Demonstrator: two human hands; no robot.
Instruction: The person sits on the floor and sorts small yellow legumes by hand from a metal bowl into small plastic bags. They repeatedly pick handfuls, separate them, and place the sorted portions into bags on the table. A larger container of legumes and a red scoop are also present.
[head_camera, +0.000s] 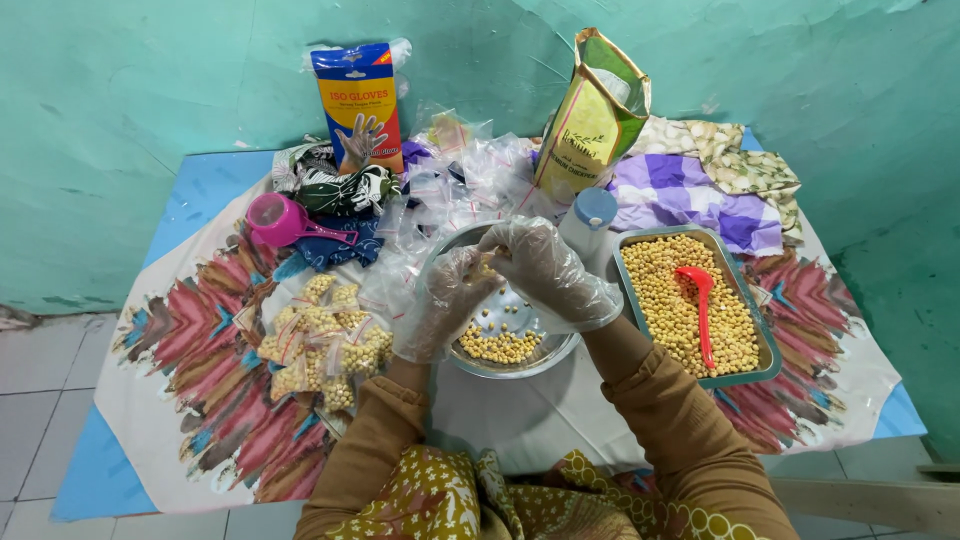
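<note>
We count two gloved hands (452, 290) (540, 262), one round steel bowl (560, 350), one rectangular tray (768, 355) of chickpeas, one red spoon (702, 305), one pink scoop (285, 222), one glove packet (358, 100), one tall green-and-yellow bag (590, 115), and one heap of filled little bags (320, 340) too bunched to number.

Shiny metal bowl (560, 350) at centre; thin clear plastic gloves on both hands; glossy red plastic spoon (700, 305) right; matt printed cloth (200, 370) lower left
</note>
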